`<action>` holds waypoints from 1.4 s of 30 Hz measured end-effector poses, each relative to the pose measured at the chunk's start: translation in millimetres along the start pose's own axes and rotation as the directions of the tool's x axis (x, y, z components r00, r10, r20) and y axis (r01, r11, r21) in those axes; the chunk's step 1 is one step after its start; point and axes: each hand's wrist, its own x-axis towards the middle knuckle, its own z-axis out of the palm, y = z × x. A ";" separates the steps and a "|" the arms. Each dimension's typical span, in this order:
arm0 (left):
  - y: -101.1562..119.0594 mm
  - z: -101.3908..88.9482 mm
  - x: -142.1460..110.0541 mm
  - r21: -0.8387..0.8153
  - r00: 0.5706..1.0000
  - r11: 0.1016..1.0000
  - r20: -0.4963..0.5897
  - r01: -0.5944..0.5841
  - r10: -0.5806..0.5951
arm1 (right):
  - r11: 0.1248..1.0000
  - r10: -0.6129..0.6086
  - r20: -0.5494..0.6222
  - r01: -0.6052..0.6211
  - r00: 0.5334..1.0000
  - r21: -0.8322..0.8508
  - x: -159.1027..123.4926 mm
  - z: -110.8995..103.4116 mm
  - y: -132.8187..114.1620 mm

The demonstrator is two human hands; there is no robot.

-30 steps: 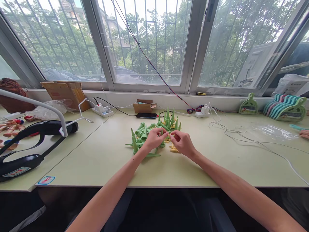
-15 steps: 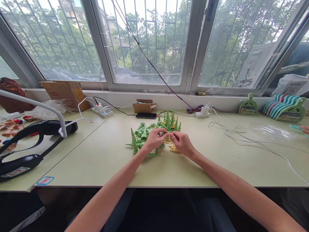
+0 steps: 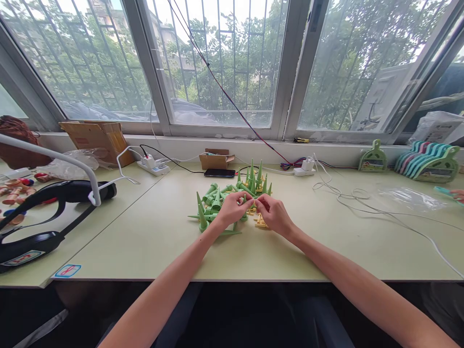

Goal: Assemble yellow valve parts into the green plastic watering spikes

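My left hand (image 3: 232,209) is closed around a green plastic spike (image 3: 244,198), its pointed tip showing above the fingers. Close by on the right, my right hand (image 3: 274,213) pinches with thumb and fingertips at the same spot; whatever is in that pinch is too small or hidden. Left of my hands lies a heap of green plastic spikes (image 3: 202,220), pointing different ways. Behind the hands several more spikes stand upright (image 3: 260,174), with yellow bits at their bases. Small yellow plastic pieces (image 3: 260,221) lie beneath my right hand.
Behind the spikes are a black phone (image 3: 219,173) and a small open cardboard box (image 3: 216,158). White cables (image 3: 357,197) and clear plastic film (image 3: 413,198) lie to the right. A black strapped headset (image 3: 54,212) sits at left. Another person's hand (image 3: 458,195) is at the far right edge.
My hands stay almost in place; the fingertips of my right hand shift very slightly. The other person's hand at the far right moves a little.
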 end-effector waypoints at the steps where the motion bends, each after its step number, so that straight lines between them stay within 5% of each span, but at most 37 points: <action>1: 0.0 0.1 0.0 0.002 1.000 1.000 -0.005 -0.002 0.002 | 1.000 -0.006 -0.004 0.006 1.000 -0.001 -0.1 0.1 0.0; 42: -10.7 4.6 -1.1 0.216 0.995 0.975 0.097 -0.048 0.028 | 0.995 -0.071 -0.113 0.062 0.991 -0.082 2.2 -0.6 -0.7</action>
